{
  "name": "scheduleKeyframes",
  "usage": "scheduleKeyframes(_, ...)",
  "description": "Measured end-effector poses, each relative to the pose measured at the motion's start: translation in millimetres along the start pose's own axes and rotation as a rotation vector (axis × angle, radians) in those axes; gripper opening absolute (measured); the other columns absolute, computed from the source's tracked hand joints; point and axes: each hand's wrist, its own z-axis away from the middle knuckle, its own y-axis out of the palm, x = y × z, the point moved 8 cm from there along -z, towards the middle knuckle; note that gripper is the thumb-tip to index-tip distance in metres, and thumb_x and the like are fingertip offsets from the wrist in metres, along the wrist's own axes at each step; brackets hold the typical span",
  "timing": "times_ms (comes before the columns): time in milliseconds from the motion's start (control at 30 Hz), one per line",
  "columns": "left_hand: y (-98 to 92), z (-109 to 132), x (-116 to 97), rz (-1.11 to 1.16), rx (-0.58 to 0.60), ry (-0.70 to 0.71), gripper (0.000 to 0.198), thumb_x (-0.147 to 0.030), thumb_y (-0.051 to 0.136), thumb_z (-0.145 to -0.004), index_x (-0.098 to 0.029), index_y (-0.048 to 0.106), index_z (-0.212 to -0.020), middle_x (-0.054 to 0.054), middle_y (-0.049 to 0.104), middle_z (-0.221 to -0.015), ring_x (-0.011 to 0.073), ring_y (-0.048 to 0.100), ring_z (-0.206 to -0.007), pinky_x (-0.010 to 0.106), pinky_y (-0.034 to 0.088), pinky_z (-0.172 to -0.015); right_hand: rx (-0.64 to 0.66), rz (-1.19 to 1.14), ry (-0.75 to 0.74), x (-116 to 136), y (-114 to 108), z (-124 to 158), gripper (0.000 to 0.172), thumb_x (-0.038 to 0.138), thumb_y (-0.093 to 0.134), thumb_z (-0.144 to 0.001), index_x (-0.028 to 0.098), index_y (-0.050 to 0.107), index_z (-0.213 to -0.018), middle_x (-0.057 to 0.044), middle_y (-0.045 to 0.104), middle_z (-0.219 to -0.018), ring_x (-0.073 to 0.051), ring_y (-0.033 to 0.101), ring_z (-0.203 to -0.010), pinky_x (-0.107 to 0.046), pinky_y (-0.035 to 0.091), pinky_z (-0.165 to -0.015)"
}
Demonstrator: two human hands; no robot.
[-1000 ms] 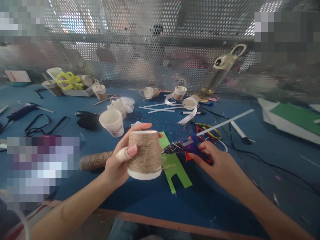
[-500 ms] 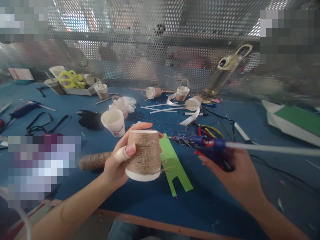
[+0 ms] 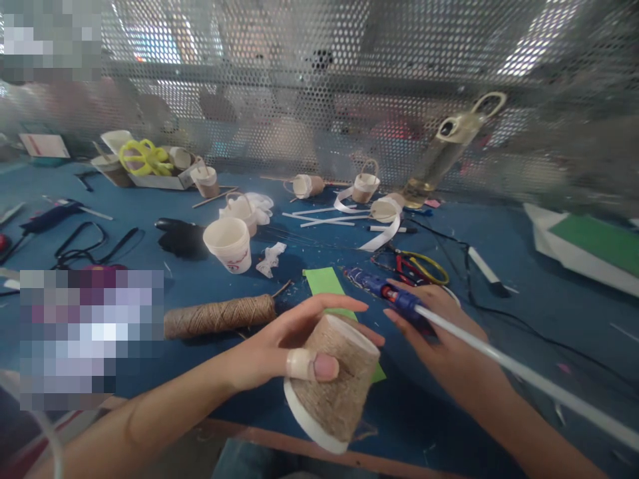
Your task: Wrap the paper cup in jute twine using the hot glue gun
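Note:
My left hand [image 3: 304, 349] is closed round a paper cup wrapped in jute twine [image 3: 344, 386], its thumb, with a bandage on it, pressed on the twine. The cup tilts, its white rim low at the front, and a loose twine end hangs by it. In my right hand [image 3: 444, 332] is a blue hot glue gun [image 3: 384, 289] with a long white glue stick out of its back; the nozzle points to the far left. Beneath the cup lies a green paper strip [image 3: 324, 281], partly hidden. A spool of jute twine [image 3: 219, 316] rests left of the cup.
Behind stand a white paper cup [image 3: 228, 246], several small twine-wrapped baskets [image 3: 365, 187] and a clear bottle [image 3: 439, 153]. Pliers [image 3: 424, 266] and a black cable [image 3: 539, 339] lie right. Another glue gun [image 3: 52, 216] lies left. A perforated metal screen [image 3: 299, 100] closes the back.
My left hand has brought the wrapped cup down and right and tilted it. The glue gun in my right hand has swung, its stick end now lower and nearer me.

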Motion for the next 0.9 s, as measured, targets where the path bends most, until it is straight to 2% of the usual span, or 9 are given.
scheduleKeyframes(67, 7.1, -1.2, 1.5, 0.003, 0.053, -0.03, 0.06, -0.036, 0.077, -0.083, -0.029, 0.057, -0.139, 0.014, 0.064, -0.142, 0.0294, 0.066, -0.12, 0.046, 0.048, -0.103, 0.063, 0.028, -0.009, 3.2, 6.6, 1.8, 0.043, 0.025, 0.052, -0.101, 0.021, 0.048, -0.143, -0.01, 0.063, -0.108, -0.023, 0.069, -0.087, -0.03, 0.057, -0.064)
scheduleKeyframes(167, 19.5, -0.8, 1.8, -0.035, 0.142, -0.091, 0.063, -0.033, 0.079, -0.081, -0.027, 0.06, -0.14, 0.012, 0.062, -0.146, 0.0334, 0.057, -0.134, 0.048, 0.043, -0.109, 0.116, 0.047, -0.078, 12.6, 13.5, 2.2, 0.049, 0.021, 0.046, -0.101, 0.016, 0.043, -0.149, -0.012, 0.059, -0.108, -0.023, 0.067, -0.087, -0.031, 0.058, -0.066)
scheduleKeyframes(233, 25.9, 1.9, 7.8, -0.09, 0.197, -0.222, 0.069, -0.031, 0.082, -0.076, -0.026, 0.061, -0.141, 0.006, 0.062, -0.145, 0.0362, 0.047, -0.142, 0.047, 0.039, -0.113, 0.096, 0.059, -0.134, 19.8, 14.1, 1.3, 0.048, 0.018, 0.043, -0.101, 0.014, 0.045, -0.148, -0.013, 0.057, -0.108, -0.024, 0.066, -0.088, -0.033, 0.059, -0.071)
scheduleKeyframes(300, 30.7, 5.8, 12.2, -0.115, 0.252, -0.335, 0.074, -0.037, 0.08, -0.077, -0.027, 0.055, -0.147, 0.001, 0.059, -0.148, 0.0368, 0.04, -0.146, 0.046, 0.037, -0.115, 0.062, 0.082, -0.17, 25.4, 13.4, 0.8, 0.046, 0.016, 0.042, -0.1, 0.014, 0.048, -0.146, -0.013, 0.056, -0.107, -0.024, 0.065, -0.087, -0.035, 0.059, -0.071)
scheduleKeyframes(400, 36.8, 11.3, 16.7, -0.131, 0.334, -0.454, 0.089, -0.042, 0.083, -0.073, -0.03, 0.045, -0.154, 0.001, 0.048, -0.158, 0.0379, 0.043, -0.144, 0.046, 0.04, -0.114, 0.029, 0.121, -0.206, 32.7, 13.0, 1.9, 0.046, 0.012, 0.043, -0.1, 0.015, 0.05, -0.145, -0.013, 0.055, -0.105, -0.024, 0.064, -0.086, -0.034, 0.059, -0.069)
scheduleKeyframes(533, 39.2, 11.0, 17.6, -0.051, 0.289, -0.475, 0.085, -0.041, 0.082, -0.073, -0.026, 0.051, -0.151, 0.004, 0.053, -0.154, 0.0388, 0.042, -0.144, 0.049, 0.039, -0.114, 0.006, 0.121, -0.235, 38.1, 13.0, 5.9, 0.049, 0.009, 0.046, -0.1, 0.018, 0.048, -0.147, -0.012, 0.054, -0.107, -0.023, 0.064, -0.091, -0.033, 0.059, -0.073)
scheduleKeyframes(700, 39.3, 8.6, 12.9, 0.022, 0.19, -0.362, 0.068, -0.037, 0.079, -0.075, -0.026, 0.063, -0.14, 0.007, 0.058, -0.149, 0.0413, 0.051, -0.137, 0.053, 0.044, -0.105, 0.034, 0.127, -0.197, 30.2, 17.6, 12.3, 0.053, 0.009, 0.046, -0.1, 0.022, 0.043, -0.151, -0.012, 0.053, -0.113, -0.024, 0.065, -0.098, -0.033, 0.059, -0.075)
scheduleKeyframes(800, 38.7, 9.8, 13.6, 0.022, 0.171, -0.362, 0.062, -0.031, 0.076, -0.076, -0.026, 0.066, -0.137, 0.006, 0.061, -0.146, 0.0406, 0.052, -0.136, 0.052, 0.045, -0.105, 0.092, 0.125, -0.179, 26.6, 22.7, 15.2, 0.058, 0.007, 0.044, -0.099, 0.026, 0.038, -0.154, -0.012, 0.053, -0.118, -0.024, 0.064, -0.107, -0.034, 0.059, -0.081)
scheduleKeyframes(900, 36.3, 9.5, 14.7, 0.025, 0.17, -0.358, 0.062, -0.029, 0.074, -0.077, -0.025, 0.065, -0.138, 0.006, 0.063, -0.144, 0.0388, 0.051, -0.138, 0.05, 0.043, -0.107, 0.063, 0.137, -0.176, 27.9, 20.2, 13.5, 0.056, 0.009, 0.045, -0.1, 0.025, 0.038, -0.153, -0.012, 0.053, -0.115, -0.023, 0.065, -0.102, -0.033, 0.059, -0.078)
